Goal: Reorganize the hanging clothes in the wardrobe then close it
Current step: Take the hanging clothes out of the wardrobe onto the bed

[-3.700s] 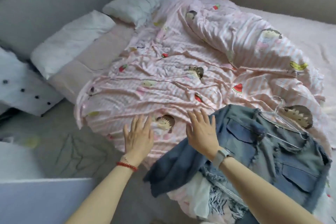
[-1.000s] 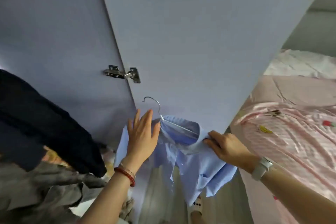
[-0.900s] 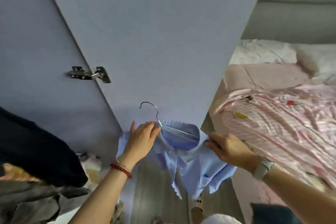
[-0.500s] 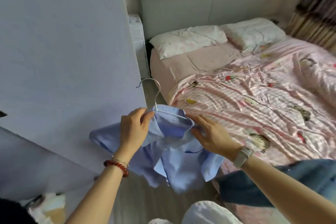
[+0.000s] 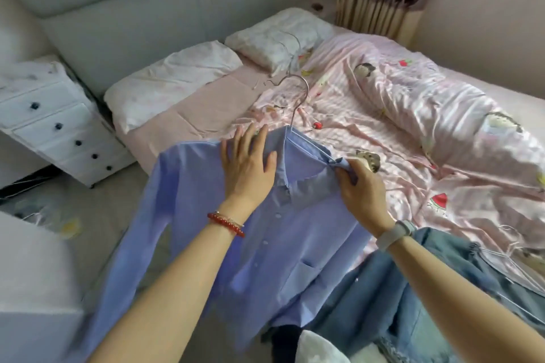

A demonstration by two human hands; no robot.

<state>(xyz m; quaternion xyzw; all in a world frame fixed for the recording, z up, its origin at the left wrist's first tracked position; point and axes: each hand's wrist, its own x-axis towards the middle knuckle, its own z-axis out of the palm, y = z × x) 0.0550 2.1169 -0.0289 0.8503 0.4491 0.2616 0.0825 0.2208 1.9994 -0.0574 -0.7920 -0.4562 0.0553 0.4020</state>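
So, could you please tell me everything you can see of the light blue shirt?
The light blue shirt is a collared button-front of thin woven-looking cloth, with small white buttons down the placket and a chest pocket. It hangs on a metal wire hanger whose hook rises above the collar. It is held up, spread front-facing, over the edge of the bed. The left hand lies flat on one shoulder; the right hand pinches the other. One long sleeve droops toward the floor.

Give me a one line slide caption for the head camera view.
Both hands, left hand and right hand, hold a light blue shirt on a wire hanger over the bed.
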